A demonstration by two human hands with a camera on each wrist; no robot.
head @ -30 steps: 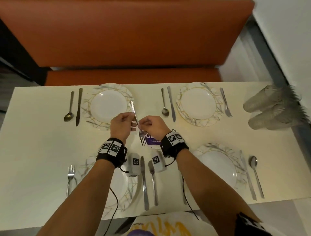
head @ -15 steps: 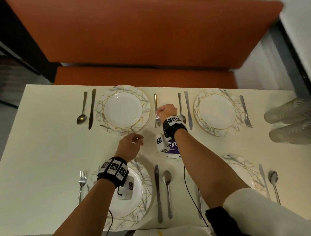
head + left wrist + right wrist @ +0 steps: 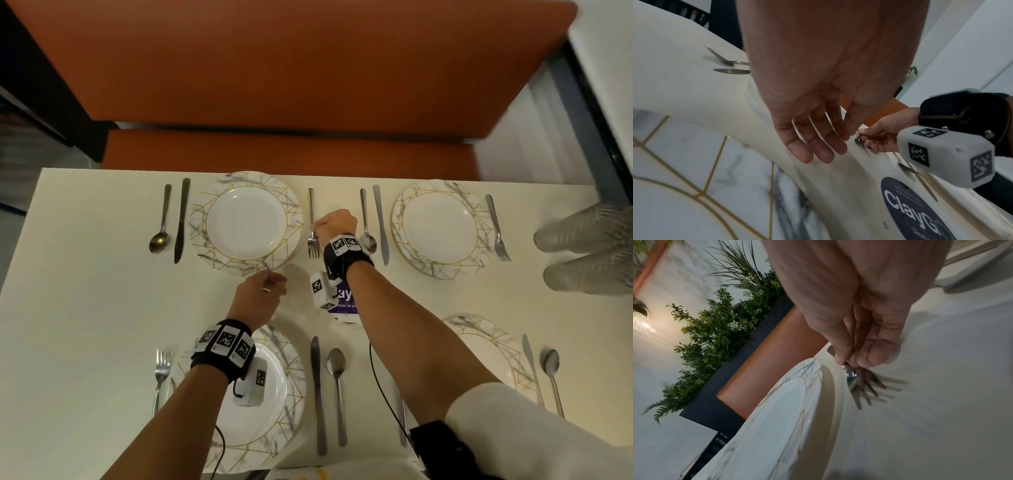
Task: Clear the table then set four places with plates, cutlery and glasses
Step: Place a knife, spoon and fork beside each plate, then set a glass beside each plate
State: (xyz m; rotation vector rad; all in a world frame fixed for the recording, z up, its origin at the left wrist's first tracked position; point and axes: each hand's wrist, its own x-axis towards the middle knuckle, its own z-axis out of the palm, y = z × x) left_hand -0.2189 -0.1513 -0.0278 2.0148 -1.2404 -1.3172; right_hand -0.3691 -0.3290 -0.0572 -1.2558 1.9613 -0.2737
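Several marbled plates with gold lines sit on the cream table (image 3: 85, 308), each with cutlery beside it. My right hand (image 3: 334, 226) pinches a fork (image 3: 311, 222) near its neck, just right of the far-left plate (image 3: 246, 222); the fork lies along the table with its tines towards me. In the right wrist view my thumb and fingers hold the fork (image 3: 854, 382) beside the plate's rim (image 3: 826, 386). My left hand (image 3: 263, 291) hovers with relaxed fingers, holding nothing, near that plate's front edge; the fingers (image 3: 818, 146) show loosely extended in the left wrist view.
Clear ribbed glasses (image 3: 589, 253) lie on their sides at the table's right edge. A purple round sticker (image 3: 346, 301) marks the table's middle. An orange bench (image 3: 274, 68) runs along the far side. A spoon (image 3: 366, 222) and knife (image 3: 380, 222) lie right of my right hand.
Both hands held the fork together over the table's middle; my right hand has carried it to the right of the far-left plate and laid it down, while my left hand let go.
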